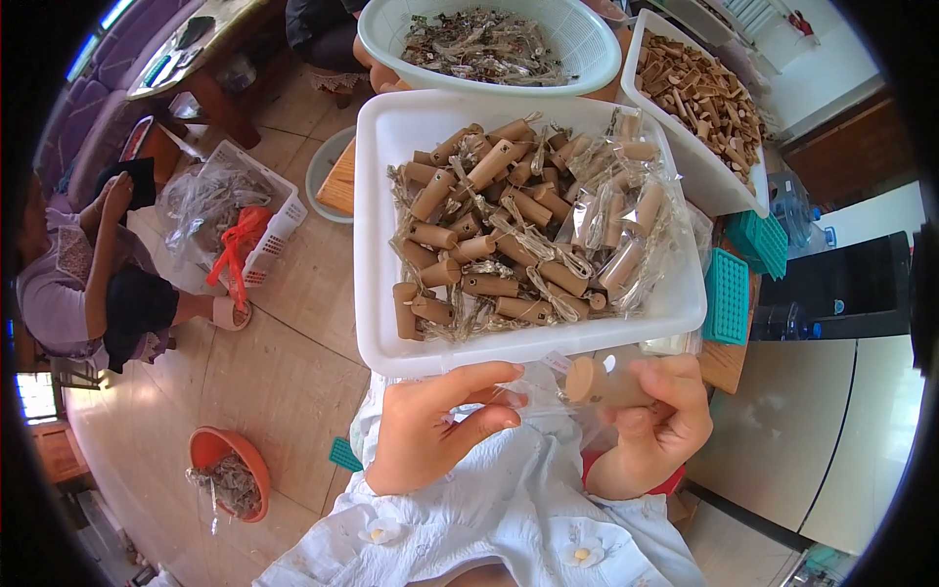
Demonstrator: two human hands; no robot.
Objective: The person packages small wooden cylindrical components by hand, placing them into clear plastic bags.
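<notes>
Right hand (653, 423) grips one short wooden cylinder (593, 382), pale tan, flat round end facing up; fingers clamped around its body. Left hand (430, 426) pinches the edge of a clear crinkled plastic bag (533, 383), thumb and forefinger closed on the film. The cylinder sits at the bag's mouth, just below the near rim of a white rectangular plastic tray (377, 235). Both hands are raised close together, palms turned inward, above a white garment on the lap.

The tray holds many similar wooden cylinders tied with straw-coloured twine, too tangled to count, some already bagged. Beyond it: one round white basket (391, 44) of scraps, and one second white tray (729, 191) of bare wooden pieces.
</notes>
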